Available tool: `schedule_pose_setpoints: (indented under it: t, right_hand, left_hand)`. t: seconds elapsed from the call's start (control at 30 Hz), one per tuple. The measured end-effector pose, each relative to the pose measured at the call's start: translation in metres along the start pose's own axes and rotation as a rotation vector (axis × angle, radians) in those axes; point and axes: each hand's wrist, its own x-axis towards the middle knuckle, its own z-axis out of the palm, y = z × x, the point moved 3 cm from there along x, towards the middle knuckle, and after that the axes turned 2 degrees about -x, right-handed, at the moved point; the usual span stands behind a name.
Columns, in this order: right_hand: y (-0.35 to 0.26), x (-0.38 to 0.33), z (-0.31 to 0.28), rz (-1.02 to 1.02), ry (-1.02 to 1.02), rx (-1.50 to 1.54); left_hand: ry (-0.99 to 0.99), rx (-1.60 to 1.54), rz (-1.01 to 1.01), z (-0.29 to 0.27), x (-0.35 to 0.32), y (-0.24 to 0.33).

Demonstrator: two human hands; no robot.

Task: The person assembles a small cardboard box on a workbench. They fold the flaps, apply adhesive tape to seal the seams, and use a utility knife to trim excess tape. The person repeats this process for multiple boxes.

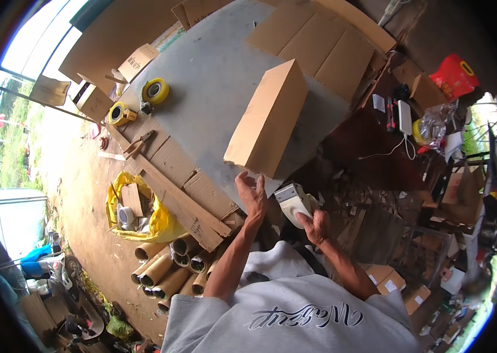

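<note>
A long closed cardboard box [269,117] lies on the grey tabletop [207,76], its near end toward me. At that end my left hand [252,193] is raised, fingers apart and slightly bent. The fingertips are at the box's lower edge; whether they touch it I cannot tell. My right hand [315,227] is closed around a cream-coloured boxy hand tool [293,204] with a dark metal front end. This tool is just to the right of my left hand, below the box, and its exact kind does not show.
Two yellow tape rolls [155,90] [120,113] and pliers [138,145] sit at the table's left side. Flattened cardboard [313,44] covers the far right. A yellow bag [160,223] and cardboard tubes [169,275] stand on the floor. A white power bank [405,117] lies right.
</note>
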Motion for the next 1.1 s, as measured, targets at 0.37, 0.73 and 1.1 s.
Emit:
schedule_pose_setpoints:
  t: [0.37,0.73,1.1]
  right_hand:
    - [-0.046,0.022,0.016,-0.146,-0.311,-0.010]
    - [-0.085,0.059,0.104,0.078,-0.323,-0.158]
    - [-0.096,0.073,0.177,0.208,-0.102,-0.416]
  left_hand:
    - [-0.747,-0.733,-0.641,-0.052,-0.009,0.025]
    - [-0.589,-0.289,-0.330,-0.095,0.098,-0.009]
    - [-0.589,-0.217,0.038,-0.074,0.225,-0.006]
